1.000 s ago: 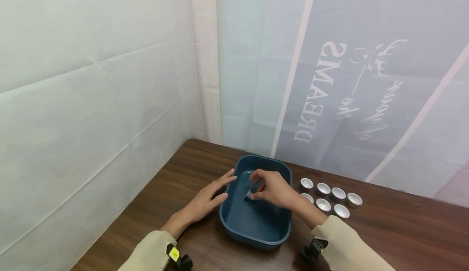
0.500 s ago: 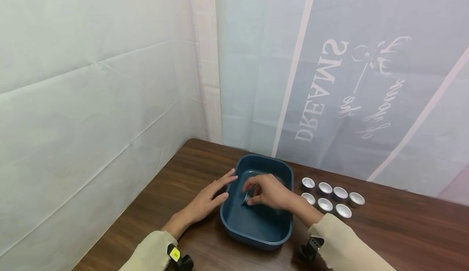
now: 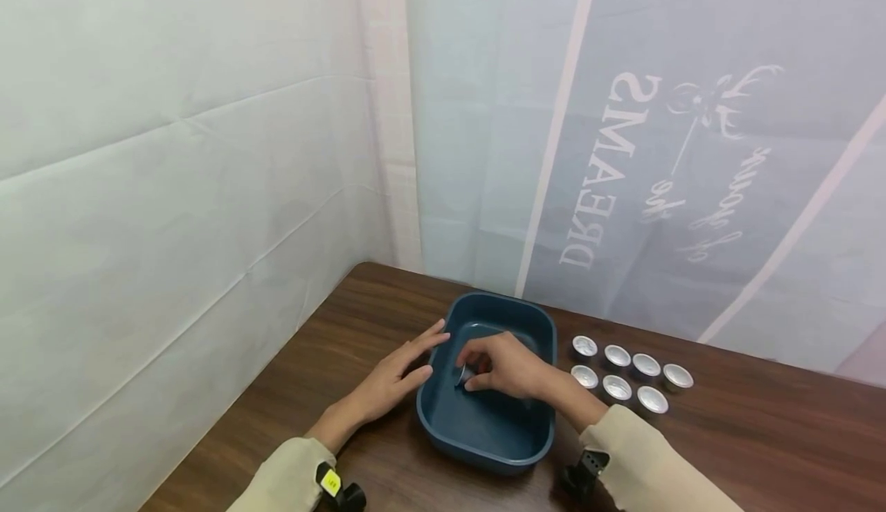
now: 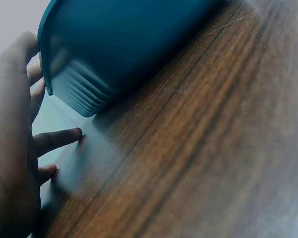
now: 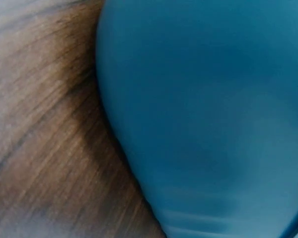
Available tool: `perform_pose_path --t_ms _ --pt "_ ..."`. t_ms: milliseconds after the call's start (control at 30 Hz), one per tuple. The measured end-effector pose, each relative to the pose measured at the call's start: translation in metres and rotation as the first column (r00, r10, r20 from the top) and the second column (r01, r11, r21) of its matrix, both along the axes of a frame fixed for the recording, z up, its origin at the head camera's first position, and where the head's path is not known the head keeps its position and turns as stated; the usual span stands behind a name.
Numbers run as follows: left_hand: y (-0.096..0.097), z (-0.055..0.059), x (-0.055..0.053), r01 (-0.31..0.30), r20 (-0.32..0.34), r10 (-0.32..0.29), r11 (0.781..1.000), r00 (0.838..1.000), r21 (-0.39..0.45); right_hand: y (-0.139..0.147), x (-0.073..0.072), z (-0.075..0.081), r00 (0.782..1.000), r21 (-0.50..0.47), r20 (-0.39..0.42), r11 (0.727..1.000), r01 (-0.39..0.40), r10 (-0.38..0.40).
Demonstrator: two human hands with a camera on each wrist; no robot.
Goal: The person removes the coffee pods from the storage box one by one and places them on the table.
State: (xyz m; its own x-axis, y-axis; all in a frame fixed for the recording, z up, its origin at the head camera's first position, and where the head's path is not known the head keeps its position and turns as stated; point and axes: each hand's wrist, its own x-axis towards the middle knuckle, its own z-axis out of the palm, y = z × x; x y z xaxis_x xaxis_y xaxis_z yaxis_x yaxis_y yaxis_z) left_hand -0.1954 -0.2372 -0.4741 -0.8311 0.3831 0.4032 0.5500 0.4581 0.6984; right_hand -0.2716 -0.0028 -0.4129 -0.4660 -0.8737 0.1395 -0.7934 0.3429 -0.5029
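Observation:
My right hand (image 3: pixel 508 366) reaches over the right rim into a blue rectangular basin (image 3: pixel 487 450). Its thumb and fingers pinch a small coffee capsule (image 3: pixel 462 375), tilted on its side low in the basin near the left wall. The fingers hide part of it. My left hand (image 3: pixel 388 380) lies along the basin's left side with fingers extended, fingertips right at the rim. In the left wrist view the left hand (image 4: pixel 12 134) has fingers against the basin's rim and others reaching down beside the wall. The right wrist view shows only the basin's outer wall (image 5: pixel 198 109) and table.
Several coffee capsules with silver foil tops (image 3: pixel 617 387) stand in two rows on the dark wooden table (image 3: pixel 761 435), right of the basin. Pale cloth (image 3: pixel 208 189) hangs along the left side, and a printed grey curtain (image 3: pixel 623 151) closes the back.
My right hand has moved slightly left and down inside the basin with the capsule, settling near the left wall. The left hand keeps its place at the rim.

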Motion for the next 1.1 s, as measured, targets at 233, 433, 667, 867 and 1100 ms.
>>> perform_pose_path --t_ms 233,433,667,867,1100 --pt "0.0 -0.001 0.0 -0.003 0.007 0.003 1.0 1.0 0.007 -0.001 0.0 -0.001 0.999 0.007 0.029 1.0 -0.026 0.026" --pt "0.001 -0.001 0.0 0.0 0.007 0.0 1.0 1.0 0.014 -0.001 0.0 -0.002 0.999 0.015 0.046 1.0 -0.022 0.021" --pt "0.001 0.0 0.001 0.001 0.005 -0.001 1.0 1.0 0.012 -0.001 0.0 -0.003 0.997 0.006 0.074 1.0 -0.02 0.019" --pt "0.001 0.0 0.001 -0.005 -0.001 0.005 1.0 1.0 0.009 0.0 0.001 -0.001 0.997 -0.001 0.07 1.0 -0.021 0.021" --pt "0.0 0.001 0.003 -0.004 -0.009 0.004 1.0 1.0 0.011 0.008 0.005 0.018 0.999 -0.034 0.041 0.999 0.004 -0.002"
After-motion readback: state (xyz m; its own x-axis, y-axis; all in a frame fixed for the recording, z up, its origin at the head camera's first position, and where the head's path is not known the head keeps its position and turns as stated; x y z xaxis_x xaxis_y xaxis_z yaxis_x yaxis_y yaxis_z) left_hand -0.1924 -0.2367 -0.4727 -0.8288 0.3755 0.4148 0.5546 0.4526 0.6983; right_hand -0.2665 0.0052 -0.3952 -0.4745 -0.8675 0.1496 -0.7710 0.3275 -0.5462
